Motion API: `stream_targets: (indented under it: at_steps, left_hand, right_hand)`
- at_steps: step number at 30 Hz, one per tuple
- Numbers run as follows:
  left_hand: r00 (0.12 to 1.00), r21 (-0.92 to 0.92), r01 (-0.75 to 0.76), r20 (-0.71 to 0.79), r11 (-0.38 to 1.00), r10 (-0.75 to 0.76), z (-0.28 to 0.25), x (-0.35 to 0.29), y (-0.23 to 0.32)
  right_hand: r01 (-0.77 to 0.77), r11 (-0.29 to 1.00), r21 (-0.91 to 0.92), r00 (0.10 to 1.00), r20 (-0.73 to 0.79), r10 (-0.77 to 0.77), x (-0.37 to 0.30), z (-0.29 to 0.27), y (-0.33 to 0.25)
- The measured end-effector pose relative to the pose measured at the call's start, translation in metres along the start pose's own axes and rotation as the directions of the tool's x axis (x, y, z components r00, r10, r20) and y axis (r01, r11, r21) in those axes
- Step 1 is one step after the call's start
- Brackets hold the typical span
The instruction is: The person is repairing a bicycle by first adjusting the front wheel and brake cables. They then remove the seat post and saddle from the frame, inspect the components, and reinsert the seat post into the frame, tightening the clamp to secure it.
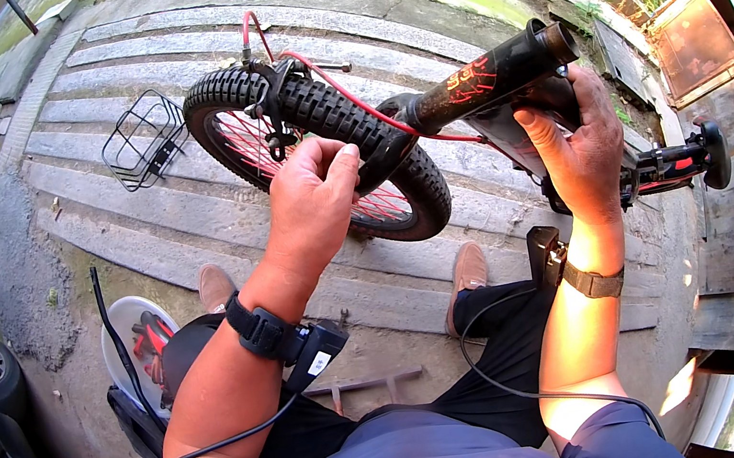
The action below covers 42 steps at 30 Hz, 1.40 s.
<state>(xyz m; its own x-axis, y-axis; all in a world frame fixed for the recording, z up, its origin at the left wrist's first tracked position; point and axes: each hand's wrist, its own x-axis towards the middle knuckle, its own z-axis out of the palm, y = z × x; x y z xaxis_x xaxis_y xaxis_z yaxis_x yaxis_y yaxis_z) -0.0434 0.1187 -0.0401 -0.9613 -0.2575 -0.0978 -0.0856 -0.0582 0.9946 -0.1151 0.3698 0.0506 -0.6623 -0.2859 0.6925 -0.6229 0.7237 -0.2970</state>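
- The bicycle (477, 82) stands before us on the slabs, its front wheel (322, 105) leftward.
- Our right hand (574, 146) rests against its frame, thumb wide, other fingertips hidden.
- Our left hand (314, 189) is beside the fork, fingers narrow; we cannot tell whether they pinch anything.
- We seem to be handling the front end; moving it calls for a steady frame and a slack red cable (348, 89).
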Motion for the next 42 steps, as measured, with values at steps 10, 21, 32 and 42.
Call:
stream_targets:
  at_steps: [10,21,32,42]
  left_hand:
    - [0.979,0.374,-0.196,0.132,0.907,0.157,-0.007,0.002,-0.005]
    - [0.975,0.348,-0.18,0.183,0.92,0.122,-0.016,0.002,-0.016]
    - [0.981,0.411,-0.167,0.159,0.896,0.11,-0.014,0.0,-0.012]
    - [0.976,0.398,-0.173,0.19,0.901,0.103,-0.016,0.002,-0.019]
  right_hand:
    - [0.099,0.991,-0.092,0.99,-0.091,-0.108,0.001,0.002,0.005]
    - [0.066,0.998,-0.02,0.986,-0.154,-0.068,0.0,0.008,-0.001]
    - [0.058,0.998,0.006,0.983,-0.177,-0.056,-0.001,0.009,-0.001]
    - [0.061,0.998,-0.002,0.983,-0.171,-0.06,-0.001,0.01,0.001]
